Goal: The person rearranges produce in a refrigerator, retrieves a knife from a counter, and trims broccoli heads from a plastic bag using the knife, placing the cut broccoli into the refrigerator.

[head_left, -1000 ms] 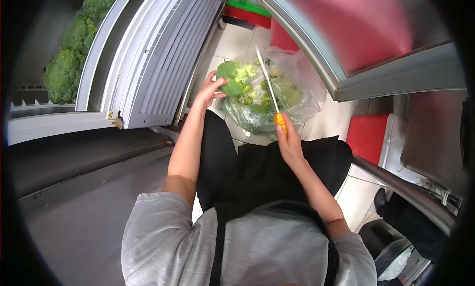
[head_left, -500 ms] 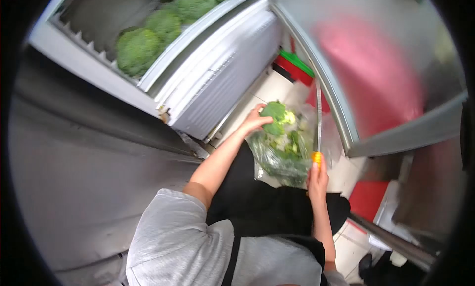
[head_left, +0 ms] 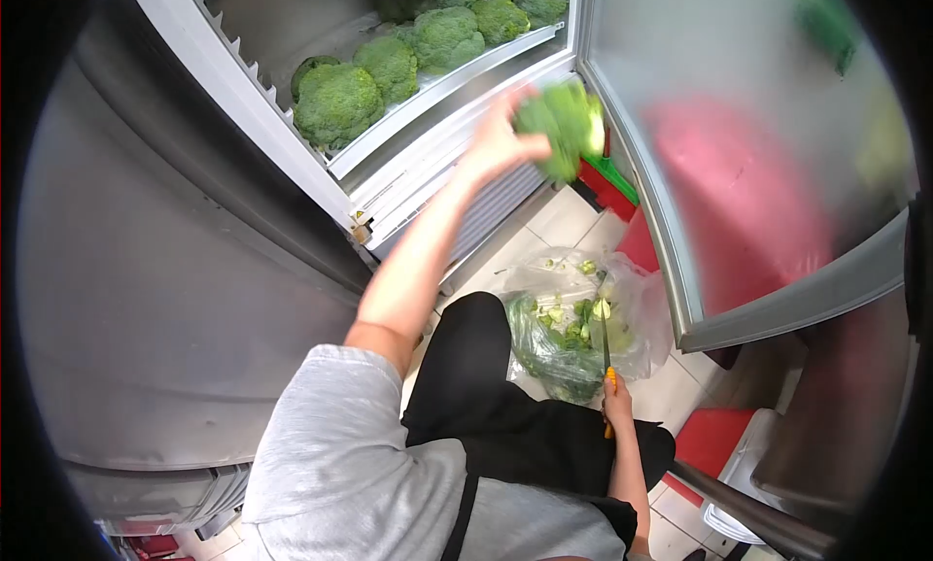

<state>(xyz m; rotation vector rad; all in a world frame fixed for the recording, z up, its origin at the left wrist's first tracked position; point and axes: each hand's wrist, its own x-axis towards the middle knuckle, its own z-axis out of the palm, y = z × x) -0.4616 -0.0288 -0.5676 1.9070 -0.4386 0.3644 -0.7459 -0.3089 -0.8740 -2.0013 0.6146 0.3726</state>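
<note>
My left hand [head_left: 505,138] is raised in front of the fridge's lower edge, gripping a broccoli head [head_left: 559,129] that is blurred by motion. Its pale cut stem side faces right. My right hand [head_left: 616,403] is wrapped round the orange handle of a knife [head_left: 606,352], whose blade points away from me over a clear plastic bag [head_left: 564,372]. Inside the open bag on the floor lie cut stems and green leaf trimmings [head_left: 573,323]. Several broccoli heads [head_left: 447,38] sit on the fridge shelf above my left hand.
The frosted fridge door [head_left: 768,172] stands open on the right, with something pink blurred behind it. A green and red object [head_left: 610,182] is on the floor beside its hinge side. Grey steel [head_left: 194,299] fills the left. At lower right lies a red item [head_left: 714,440].
My left hand has lifted the broccoli head from over the bag, up toward the fridge shelf. My right hand has lowered, and the knife now reaches over the bag. The view has shifted.
</note>
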